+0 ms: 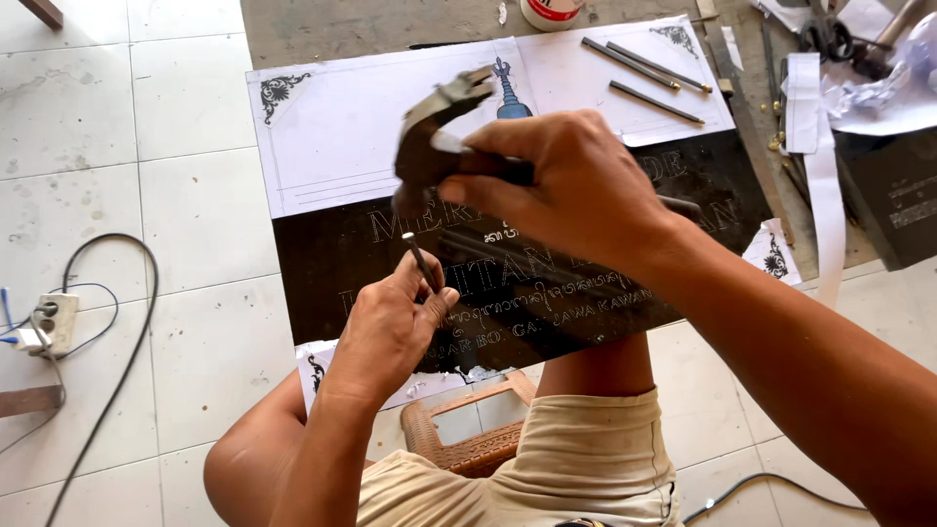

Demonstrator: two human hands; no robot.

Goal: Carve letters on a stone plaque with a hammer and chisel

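Head view: the left hand (390, 327) pinches a thin chisel (422, 262) against the black engraved slab (322, 268), while the right hand (576, 185) grips a raised, blurred hammer (434, 137).

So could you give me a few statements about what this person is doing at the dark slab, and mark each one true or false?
1. The right hand holds a hammer above the slab. True.
2. The left hand holds a paintbrush. False: it grips a thin metal chisel.
3. White paper covers the slab's far part. True.
4. Three spare chisels lie on the floor tiles. False: they lie on the paper.
5. A power strip sits on the tiles at the left. True.
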